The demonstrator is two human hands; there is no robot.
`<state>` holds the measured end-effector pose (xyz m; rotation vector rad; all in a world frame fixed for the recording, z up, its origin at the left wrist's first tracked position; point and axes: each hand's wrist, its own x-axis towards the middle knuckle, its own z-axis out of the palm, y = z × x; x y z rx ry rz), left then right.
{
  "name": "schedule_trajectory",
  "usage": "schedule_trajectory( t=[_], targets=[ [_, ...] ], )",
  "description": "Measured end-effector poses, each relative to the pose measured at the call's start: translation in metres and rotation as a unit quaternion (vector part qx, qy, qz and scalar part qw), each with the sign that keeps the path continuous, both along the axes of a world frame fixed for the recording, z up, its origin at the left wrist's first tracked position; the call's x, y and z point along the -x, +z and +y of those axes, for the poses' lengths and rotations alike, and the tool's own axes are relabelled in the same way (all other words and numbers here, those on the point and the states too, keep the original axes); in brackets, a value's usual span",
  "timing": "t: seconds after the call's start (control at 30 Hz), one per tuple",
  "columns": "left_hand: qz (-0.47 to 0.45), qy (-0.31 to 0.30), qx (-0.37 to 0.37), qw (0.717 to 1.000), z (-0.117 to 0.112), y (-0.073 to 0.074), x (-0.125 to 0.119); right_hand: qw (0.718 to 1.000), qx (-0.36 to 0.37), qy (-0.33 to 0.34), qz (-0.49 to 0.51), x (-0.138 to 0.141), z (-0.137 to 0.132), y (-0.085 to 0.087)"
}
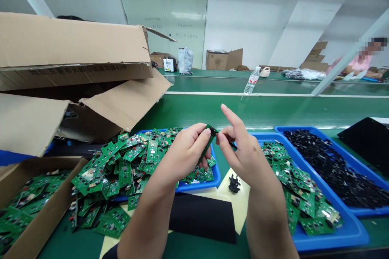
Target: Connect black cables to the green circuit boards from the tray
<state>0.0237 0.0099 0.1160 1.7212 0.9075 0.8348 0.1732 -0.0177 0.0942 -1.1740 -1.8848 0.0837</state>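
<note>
My left hand is closed around a narrow green circuit board, held tilted above the table. At the board's upper end, the thumb and a bent finger of my right hand pinch a small black piece, mostly hidden by the fingertips. The right index finger points up, away from the board. Below my hands, a little heap of black pieces rests on pale yellow paper. A black sheet lies flat between my forearms.
Left, a heap of circuit boards spills over a blue tray, beside a cardboard box of boards. Right stand a blue tray of boards and another of black pieces. A bottle stands behind; a person sits far right.
</note>
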Motion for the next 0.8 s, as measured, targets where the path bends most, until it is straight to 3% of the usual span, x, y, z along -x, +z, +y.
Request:
schedule_trajectory(
  t=[0.23, 0.47, 0.63, 0.8],
  targets=[
    [0.04, 0.0, -0.049, 0.998, -0.002, 0.001, 0.0, 0.997, -0.058, -0.05, -0.013, -0.003, 0.005, -0.003],
    [0.06, -0.024, -0.072, 0.995, -0.003, 0.004, 0.005, 0.986, -0.166, 0.005, -0.012, -0.002, 0.014, -0.004],
    [0.035, 0.012, -0.073, 0.997, -0.002, 0.003, 0.004, 0.978, -0.205, -0.025, 0.006, 0.003, 0.016, -0.004],
    [0.042, 0.08, -0.115, 0.989, -0.001, 0.003, 0.005, 0.953, -0.255, -0.092, 0.138, -0.002, -0.004, 0.003]
  ],
)
